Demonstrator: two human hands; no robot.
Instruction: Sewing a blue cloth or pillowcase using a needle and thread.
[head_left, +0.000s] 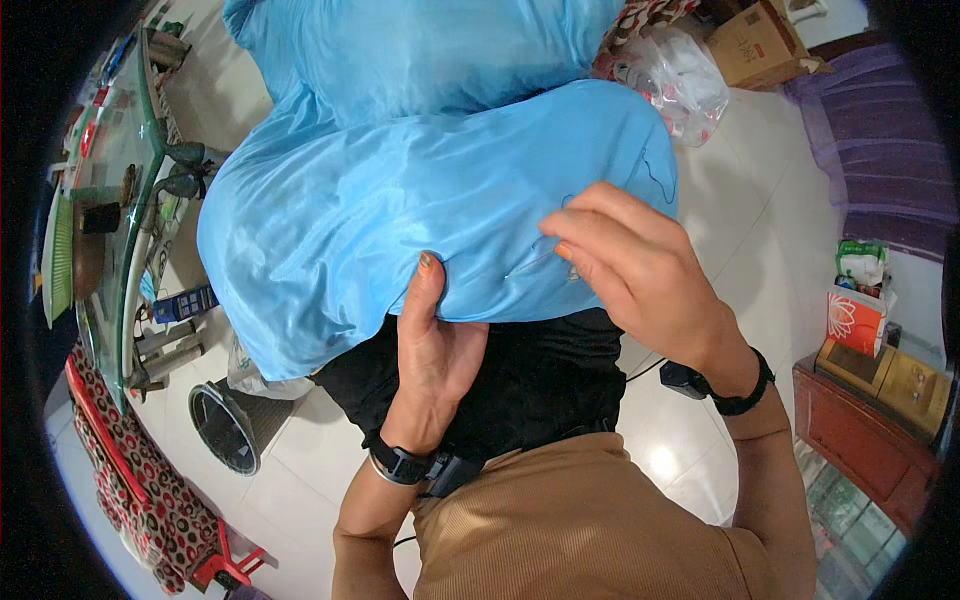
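Light blue satiny cloth (322, 202) is spread over my lap and runs on past my knees. My left hand (439, 337) grips its near edge, the thumb lying on top and the fingers partly hidden beneath. Over the right part of the cloth, my right hand (637, 262) has thumb and fingertips drawn together at a thin sewing needle (529, 264). The needle slants down and left against the fabric; whether its tip has gone in cannot be made out. A dark thread (660, 178) curls across the cloth beyond my right hand.
At left stands a glass-topped table (135, 247), with a mesh waste bin (225, 431) on the tiled floor below it. A clear plastic bag (686, 90) and cardboard box (754, 45) sit at far right. A reddish wooden cabinet (855, 435) is near my right elbow.
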